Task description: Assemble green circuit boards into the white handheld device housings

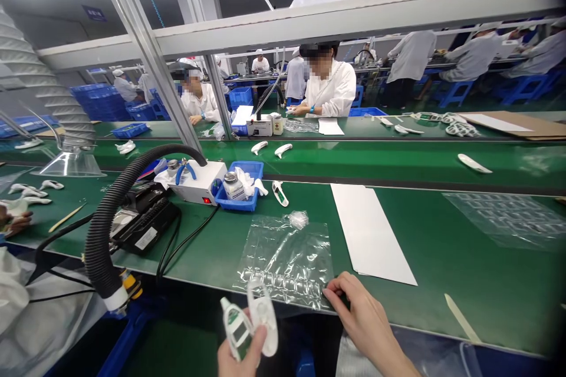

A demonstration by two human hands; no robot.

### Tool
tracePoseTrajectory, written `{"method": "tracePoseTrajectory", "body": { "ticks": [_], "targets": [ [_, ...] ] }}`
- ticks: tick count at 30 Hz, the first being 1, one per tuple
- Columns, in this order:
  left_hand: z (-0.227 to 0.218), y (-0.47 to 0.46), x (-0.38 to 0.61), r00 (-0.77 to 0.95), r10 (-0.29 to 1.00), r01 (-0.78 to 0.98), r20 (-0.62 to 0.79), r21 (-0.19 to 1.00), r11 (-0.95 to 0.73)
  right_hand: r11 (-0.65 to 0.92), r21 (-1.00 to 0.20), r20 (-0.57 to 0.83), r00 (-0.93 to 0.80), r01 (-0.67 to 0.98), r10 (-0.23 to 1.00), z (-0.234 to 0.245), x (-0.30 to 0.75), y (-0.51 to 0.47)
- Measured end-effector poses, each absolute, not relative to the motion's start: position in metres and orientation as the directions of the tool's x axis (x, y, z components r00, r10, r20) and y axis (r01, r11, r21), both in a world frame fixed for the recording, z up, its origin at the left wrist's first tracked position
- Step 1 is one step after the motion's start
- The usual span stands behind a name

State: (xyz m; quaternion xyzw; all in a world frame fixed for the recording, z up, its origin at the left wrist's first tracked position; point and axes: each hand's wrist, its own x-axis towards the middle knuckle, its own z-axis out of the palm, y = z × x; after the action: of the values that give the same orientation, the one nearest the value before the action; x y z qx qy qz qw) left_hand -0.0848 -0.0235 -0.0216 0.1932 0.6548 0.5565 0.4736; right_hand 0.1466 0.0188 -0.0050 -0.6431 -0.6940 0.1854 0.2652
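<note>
My left hand (242, 359) is closed around two white pieces of a handheld thermometer in front of the bench edge. One is a housing half (237, 330) with a green circuit board and a small display. The other is a pale, elongated cover half (263, 315) with its hollow inside facing me. A clear plastic bag or sheet (287, 247) lies on the bench, with a row of small transparent parts (283, 284) along its near side. At its right near corner, my right hand (360, 312) has thumb and forefinger pinched together; what is between them is too small to make out.
White paper sheets (371, 230) lie to the right of the bag. Beyond it are another thermometer half (280, 193), a blue tray (239, 203) with a bottle and a white box (198, 179). A black hose (99, 230) arches at left. Co-workers sit across the green conveyor (375, 159).
</note>
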Motion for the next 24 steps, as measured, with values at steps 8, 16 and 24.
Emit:
{"method": "tracePoseTrajectory", "body": {
  "ticks": [8,16,24],
  "targets": [
    [-0.022,-0.01,-0.019,-0.256,0.873,-0.249,-0.415,0.901,0.355,0.185,-0.583,0.202,-0.08,0.791,0.976,-0.014,0.149,0.022],
    [-0.03,-0.008,-0.018,-0.18,0.88,-0.255,-0.44,0.884,0.39,0.122,-0.65,0.108,-0.067,0.75,0.992,-0.015,0.146,0.02],
    [-0.033,-0.007,-0.019,-0.209,0.864,-0.284,-0.459,0.873,0.396,0.277,-0.657,0.276,-0.118,0.701,0.954,-0.014,0.154,0.012]
  ]
}}
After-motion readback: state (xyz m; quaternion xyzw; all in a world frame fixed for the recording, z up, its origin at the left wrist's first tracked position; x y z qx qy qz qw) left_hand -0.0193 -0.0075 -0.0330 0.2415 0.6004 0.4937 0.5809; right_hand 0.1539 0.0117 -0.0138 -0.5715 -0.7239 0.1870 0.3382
